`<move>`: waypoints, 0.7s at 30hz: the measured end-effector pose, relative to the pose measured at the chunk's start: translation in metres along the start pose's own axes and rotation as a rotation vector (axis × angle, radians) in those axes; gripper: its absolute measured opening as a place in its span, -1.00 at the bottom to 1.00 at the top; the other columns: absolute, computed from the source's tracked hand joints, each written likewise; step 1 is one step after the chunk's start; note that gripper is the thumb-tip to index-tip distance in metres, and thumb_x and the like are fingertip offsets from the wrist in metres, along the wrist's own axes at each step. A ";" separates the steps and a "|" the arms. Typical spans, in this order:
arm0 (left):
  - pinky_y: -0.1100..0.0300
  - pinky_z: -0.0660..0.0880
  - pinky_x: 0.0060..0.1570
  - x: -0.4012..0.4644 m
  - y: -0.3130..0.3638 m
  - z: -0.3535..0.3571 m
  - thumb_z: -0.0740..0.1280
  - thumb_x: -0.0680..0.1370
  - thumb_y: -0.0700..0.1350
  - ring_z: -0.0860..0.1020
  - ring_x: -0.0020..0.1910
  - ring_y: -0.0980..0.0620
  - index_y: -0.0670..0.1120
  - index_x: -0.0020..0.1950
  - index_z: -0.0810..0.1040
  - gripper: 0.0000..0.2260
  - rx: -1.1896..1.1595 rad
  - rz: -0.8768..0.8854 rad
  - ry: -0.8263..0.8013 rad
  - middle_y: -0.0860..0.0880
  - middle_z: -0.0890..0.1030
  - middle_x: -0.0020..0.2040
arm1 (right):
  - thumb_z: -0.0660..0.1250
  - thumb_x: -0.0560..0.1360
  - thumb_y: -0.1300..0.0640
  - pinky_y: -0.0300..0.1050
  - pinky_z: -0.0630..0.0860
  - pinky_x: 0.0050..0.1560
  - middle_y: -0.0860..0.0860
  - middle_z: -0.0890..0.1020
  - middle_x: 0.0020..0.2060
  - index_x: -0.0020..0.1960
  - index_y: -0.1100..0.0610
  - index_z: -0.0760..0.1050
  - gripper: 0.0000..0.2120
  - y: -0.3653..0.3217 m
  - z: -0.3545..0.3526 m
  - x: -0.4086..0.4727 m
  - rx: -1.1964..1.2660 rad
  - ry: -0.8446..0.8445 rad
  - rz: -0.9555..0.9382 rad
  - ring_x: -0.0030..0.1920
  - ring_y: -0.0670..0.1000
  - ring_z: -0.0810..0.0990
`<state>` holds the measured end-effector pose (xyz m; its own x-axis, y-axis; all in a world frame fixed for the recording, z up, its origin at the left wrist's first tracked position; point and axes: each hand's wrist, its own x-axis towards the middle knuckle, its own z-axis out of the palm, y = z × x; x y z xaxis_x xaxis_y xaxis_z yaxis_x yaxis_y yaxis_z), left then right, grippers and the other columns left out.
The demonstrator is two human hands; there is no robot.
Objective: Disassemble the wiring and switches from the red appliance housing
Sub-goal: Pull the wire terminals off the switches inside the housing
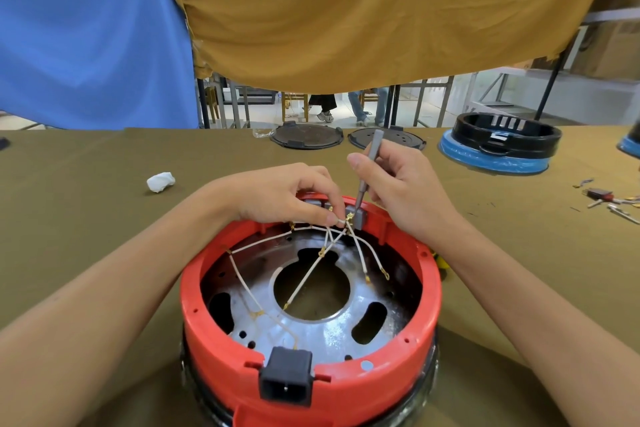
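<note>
Left hand (277,194) arches over the red housing (214,333) rim, its grip pinching a white wire (341,220); right hand (405,184) grips a grey screwdriver (369,170), tip down at the grey switch (358,217).

Head camera looking forward and down, close over the table (86,225).
I'm watching through one wide-angle view only: it's sitting near the red housing (221,350), facing across toward the hanging cloths (346,10) beyond the table's far edge.

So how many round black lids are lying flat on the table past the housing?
2. One black lid lies at the far table edge, just left of the screwdriver tip; the other black lid lies right beside it, partly behind the right hand. Others may sit out of view.
</note>
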<state>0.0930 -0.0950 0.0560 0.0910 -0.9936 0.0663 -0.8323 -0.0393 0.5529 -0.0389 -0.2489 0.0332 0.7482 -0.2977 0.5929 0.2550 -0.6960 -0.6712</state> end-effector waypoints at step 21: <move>-0.05 0.31 0.37 -0.001 0.000 -0.001 0.42 0.55 0.01 0.51 0.23 0.02 0.22 -0.05 0.65 -0.92 -0.029 -0.024 -0.017 0.02 0.52 0.12 | 0.32 0.62 0.07 -0.28 0.36 -0.46 -0.05 0.47 -0.53 -0.19 0.23 0.51 -0.72 0.011 0.003 -0.002 0.305 0.068 0.172 -0.51 -0.08 0.38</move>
<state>0.0935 -0.0941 0.0565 0.1010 -0.9941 0.0386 -0.8137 -0.0602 0.5782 -0.0352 -0.2537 0.0235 0.7560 -0.4437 0.4812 0.3077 -0.4080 -0.8596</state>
